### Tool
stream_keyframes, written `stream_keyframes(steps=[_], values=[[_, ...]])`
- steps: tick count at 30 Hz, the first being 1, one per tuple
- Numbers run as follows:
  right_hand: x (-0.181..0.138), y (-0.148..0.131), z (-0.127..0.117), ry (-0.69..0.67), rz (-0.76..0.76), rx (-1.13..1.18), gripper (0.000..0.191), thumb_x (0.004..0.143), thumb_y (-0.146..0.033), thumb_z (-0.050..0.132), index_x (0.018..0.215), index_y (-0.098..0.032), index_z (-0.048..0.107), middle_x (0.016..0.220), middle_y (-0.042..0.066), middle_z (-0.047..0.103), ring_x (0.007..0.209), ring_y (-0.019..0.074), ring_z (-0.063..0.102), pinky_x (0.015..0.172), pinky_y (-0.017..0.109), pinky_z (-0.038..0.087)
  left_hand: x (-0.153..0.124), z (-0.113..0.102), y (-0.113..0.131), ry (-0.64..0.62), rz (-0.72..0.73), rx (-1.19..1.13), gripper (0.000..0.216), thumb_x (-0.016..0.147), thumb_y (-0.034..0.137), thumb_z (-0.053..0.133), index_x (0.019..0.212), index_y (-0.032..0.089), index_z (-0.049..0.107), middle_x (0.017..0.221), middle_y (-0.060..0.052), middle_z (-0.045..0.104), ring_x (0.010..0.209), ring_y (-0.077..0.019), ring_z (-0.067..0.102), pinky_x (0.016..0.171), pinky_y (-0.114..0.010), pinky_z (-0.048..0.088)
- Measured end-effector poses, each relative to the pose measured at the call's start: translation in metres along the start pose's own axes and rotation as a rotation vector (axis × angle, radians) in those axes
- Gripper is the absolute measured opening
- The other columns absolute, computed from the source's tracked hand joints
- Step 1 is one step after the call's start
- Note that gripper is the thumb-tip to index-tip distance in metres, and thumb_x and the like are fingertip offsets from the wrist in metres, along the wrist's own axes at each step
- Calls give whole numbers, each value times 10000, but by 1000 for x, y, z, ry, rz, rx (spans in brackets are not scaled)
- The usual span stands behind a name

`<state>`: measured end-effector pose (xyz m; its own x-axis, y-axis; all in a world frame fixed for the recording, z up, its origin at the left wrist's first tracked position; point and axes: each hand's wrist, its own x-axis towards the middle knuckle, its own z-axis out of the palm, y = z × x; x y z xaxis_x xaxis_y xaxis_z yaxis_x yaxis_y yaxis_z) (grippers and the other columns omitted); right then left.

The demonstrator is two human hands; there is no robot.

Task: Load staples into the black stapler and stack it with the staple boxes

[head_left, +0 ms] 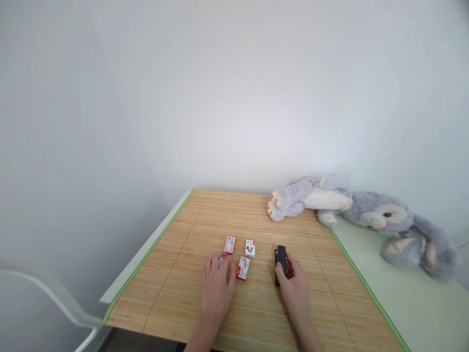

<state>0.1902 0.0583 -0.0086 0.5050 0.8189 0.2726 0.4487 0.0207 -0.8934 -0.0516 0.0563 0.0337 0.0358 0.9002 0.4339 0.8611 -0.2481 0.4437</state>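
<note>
A black stapler (281,259) is gripped in my right hand (295,283), thumb along its near side and fingers around the right. It points away from me, low over the mat. My left hand (217,283) is curled low over the mat, left of the small boxes. A small greyish-white thing (220,262) shows between its fingers, mostly hidden. Just beyond those fingertips lies a red-and-white staple box (229,244). Right of my left thumb is another red-and-white box (243,268). A white box with a black clip picture (250,249) stands between the hands, farther back.
A bamboo mat (176,283) with green edging covers the pale table (395,274). At the back right, a grey plush rabbit (330,198) lies across the mat's edge and the table. A white curved tube or cable (54,293) is at the lower left. Walls stand behind.
</note>
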Motion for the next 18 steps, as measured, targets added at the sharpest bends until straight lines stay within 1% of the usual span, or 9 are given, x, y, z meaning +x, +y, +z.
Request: stream_keyframes(steps=[2,4,7,9,12,13,15,17,18], values=[[0,-1,0,-1,-5,3,543,854,-505,619,1274,-163,653,996,60,680,825,222,612,760,338,502,0,4,19,-58,19,-30,260,992,299,503,1197,308,662,1271,-55,595,1188,-263,547,1049,-475,443],[0,-2,-1,-5,-12,-10,525,862,-495,617,1271,-168,653,989,57,674,824,223,608,763,338,499,0,14,33,-116,49,-45,303,959,310,556,1250,318,637,1318,-59,574,1216,-281,532,1047,-476,437],[-1,-4,-3,-14,-9,-26,523,869,-485,617,1284,-167,642,980,56,665,822,223,605,758,337,500,1,28,40,-150,70,-45,515,938,268,568,1443,338,495,1466,-67,493,1330,-300,459,1088,-494,394],[-1,-6,-2,-21,-6,-16,519,879,-479,609,1298,-172,628,998,58,662,838,223,612,770,337,505,-1,33,39,-138,23,-35,542,953,266,543,1485,308,445,1477,-86,487,1337,-300,452,1096,-499,377],[1,-11,-1,-63,-21,-2,562,895,-483,594,1364,-175,565,1067,73,662,916,234,630,833,348,514,-9,27,36,-148,-58,-48,391,988,313,493,1371,260,553,1340,-97,584,1240,-293,513,1054,-478,398],[4,-14,-1,-93,-33,-8,569,898,-483,587,1372,-171,552,1094,83,661,943,239,632,856,356,513,-13,22,36,-183,-36,-75,353,994,332,489,1329,272,582,1301,-86,606,1213,-285,526,1039,-465,408],[11,-20,-2,-174,-65,-25,522,894,-461,578,1329,-173,581,1132,99,666,993,250,633,903,373,503,-20,12,37,-293,81,-157,346,967,398,559,1302,323,602,1297,-53,618,1215,-276,524,1044,-451,413],[21,-28,-3,-279,-109,-25,421,862,-399,590,1226,-196,653,1134,91,682,1027,251,634,946,377,487,-25,4,38,-378,179,-226,423,910,478,649,1314,361,600,1354,-33,598,1260,-282,502,1084,-463,397],[26,-33,-3,-337,-133,-16,376,831,-359,608,1168,-211,687,1120,79,695,1033,248,638,960,373,481,-26,2,38,-390,191,-243,452,908,503,650,1334,365,591,1386,-31,583,1287,-284,489,1109,-475,383]])
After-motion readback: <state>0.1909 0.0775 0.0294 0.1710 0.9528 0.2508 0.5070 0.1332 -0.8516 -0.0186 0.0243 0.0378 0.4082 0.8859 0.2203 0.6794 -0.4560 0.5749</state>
